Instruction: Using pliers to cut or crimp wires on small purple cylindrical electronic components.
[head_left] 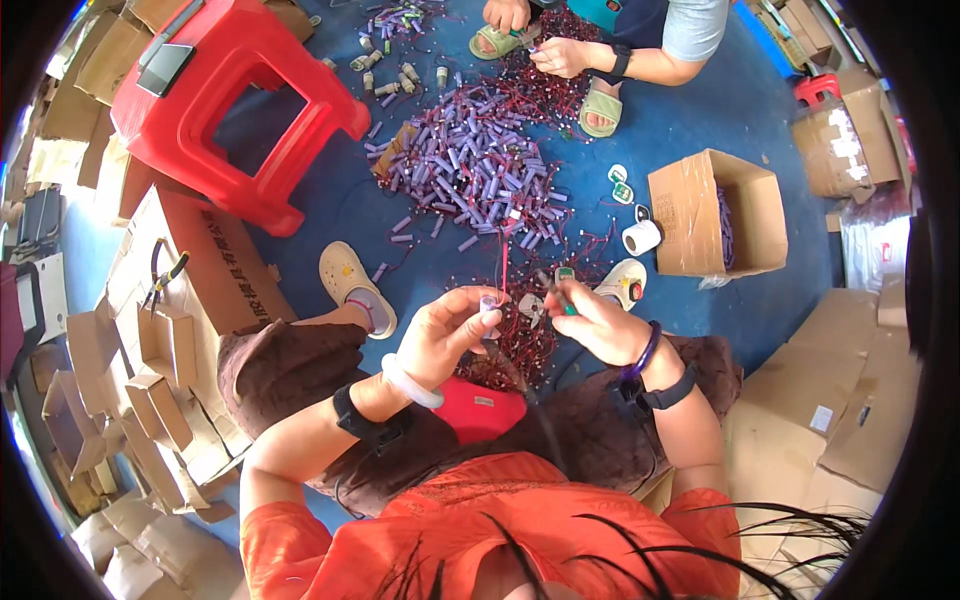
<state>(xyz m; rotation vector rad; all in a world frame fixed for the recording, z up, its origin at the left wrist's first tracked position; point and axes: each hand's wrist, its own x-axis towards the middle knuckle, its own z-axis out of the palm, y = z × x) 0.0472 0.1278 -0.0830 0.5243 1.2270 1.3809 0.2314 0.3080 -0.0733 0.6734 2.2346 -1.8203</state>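
Note:
My left hand (447,330) pinches a small purple cylindrical cell (489,303) with a thin red wire running up from it. My right hand (590,322) grips a small green-handled cutting tool (560,296) held close to the cell. Below both hands, between my knees, lies a tangle of red wires (515,345). A big heap of purple cells with red wires (478,165) covers the blue floor in front of me.
A red plastic stool (230,100) stands at the left. An open cardboard box (715,210) with a tape roll (641,237) beside it is at the right. Another person's hands (560,55) work at the far side of the heap. Flattened cartons and pliers (160,275) lie left.

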